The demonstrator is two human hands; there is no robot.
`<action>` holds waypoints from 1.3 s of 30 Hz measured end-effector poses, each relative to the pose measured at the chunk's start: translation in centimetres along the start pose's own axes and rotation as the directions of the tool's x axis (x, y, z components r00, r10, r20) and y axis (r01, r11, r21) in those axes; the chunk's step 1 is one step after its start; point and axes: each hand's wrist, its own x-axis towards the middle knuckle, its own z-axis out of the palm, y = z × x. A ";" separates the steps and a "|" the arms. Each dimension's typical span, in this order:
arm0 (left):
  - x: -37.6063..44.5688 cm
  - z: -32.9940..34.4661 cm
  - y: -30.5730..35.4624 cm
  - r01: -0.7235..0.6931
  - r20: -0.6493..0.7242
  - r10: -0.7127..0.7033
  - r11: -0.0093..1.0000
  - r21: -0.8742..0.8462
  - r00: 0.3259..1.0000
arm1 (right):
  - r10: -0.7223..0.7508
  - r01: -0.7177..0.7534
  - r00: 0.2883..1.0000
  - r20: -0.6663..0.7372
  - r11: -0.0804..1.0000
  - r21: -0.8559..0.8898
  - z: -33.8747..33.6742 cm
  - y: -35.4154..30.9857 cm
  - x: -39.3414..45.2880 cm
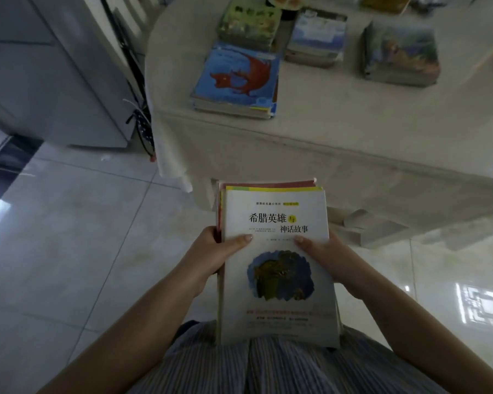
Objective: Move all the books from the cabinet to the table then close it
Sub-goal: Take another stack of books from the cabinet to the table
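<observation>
— Two hands on one load: left hand [211, 253] and right hand [329, 258] clamped on opposite long edges of a stack of books [276, 263], thumbs flat across the white top cover, fingers tucked out of sight beneath. Held against the striped shirt [239, 365], over the tiled floor [69, 237], short of the counter [339, 115].

— Which step, then?

— Carrying, by the look of it. Not yet set down. Cabinet not clearly in view, so no telling how many books remain inside.

— And on the counter?

— Four piles showing fully: blue-cover pile [236, 81] nearest the near left corner, green pile [249, 25] just behind it, pale pile [316, 38] toward the middle, another pile [400, 54] to the right. More at the far edge, too blurred to name.

— Next move?

— Probably forward to the near edge, then lowering flat onto bare cloth right of the blue-cover pile. Worth keeping level: loose, uneven edges in the held stack, likely to slide.
</observation>
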 end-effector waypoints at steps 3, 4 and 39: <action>3.6 3.6 2.9 -0.011 0.033 0.011 1.000 0.004 0.999 | -0.012 0.012 1.000 -0.008 0.999 0.031 -5.0 -1.3 1.7; 4.6 4.5 3.6 -0.012 0.039 0.012 1.000 0.006 0.999 | -0.010 0.010 1.000 -0.014 0.999 0.040 -6.3 -1.5 2.1; 36.6 7.0 26.6 0.125 0.069 -0.143 0.968 0.215 0.987 | 0.137 -0.100 0.956 -0.260 0.983 0.151 -23.5 -15.4 27.7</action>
